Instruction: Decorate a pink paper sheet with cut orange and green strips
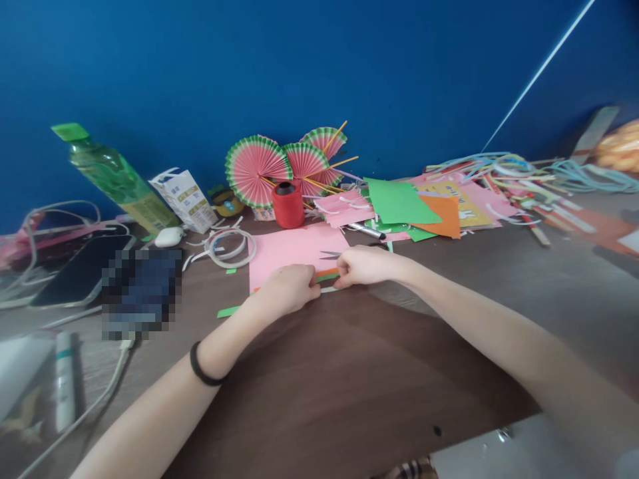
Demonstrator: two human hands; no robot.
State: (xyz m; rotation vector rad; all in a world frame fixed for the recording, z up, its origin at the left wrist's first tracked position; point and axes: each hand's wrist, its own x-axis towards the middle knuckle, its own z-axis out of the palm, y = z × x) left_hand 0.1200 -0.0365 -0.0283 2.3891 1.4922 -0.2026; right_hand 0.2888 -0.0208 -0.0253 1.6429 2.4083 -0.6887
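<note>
A pink sheet of paper (pixel 294 249) lies flat on the table. Orange (pixel 327 273) and green strips run along its near edge. My left hand (pixel 292 288) rests on that edge with its fingers pinched together. Opposite it, my right hand (pixel 362 265) is closed too, thumb and fingertips pressed together. A narrow white strip (pixel 328 290) spans the short gap between my fingertips; its ends are hidden by them. Scissor blades (pixel 329 255) stick out behind my right hand over the paper; whether that hand touches the scissors I cannot tell.
Rolls of tape (pixel 252 256) lie left of the paper. Behind it stand a red thread spool (pixel 288 209) and pleated paper fans (pixel 257 169). Coloured papers (pixel 399 201) and strips pile up at right. A green bottle (pixel 117 176), carton (pixel 187 203) and phone (pixel 82 269) are at left.
</note>
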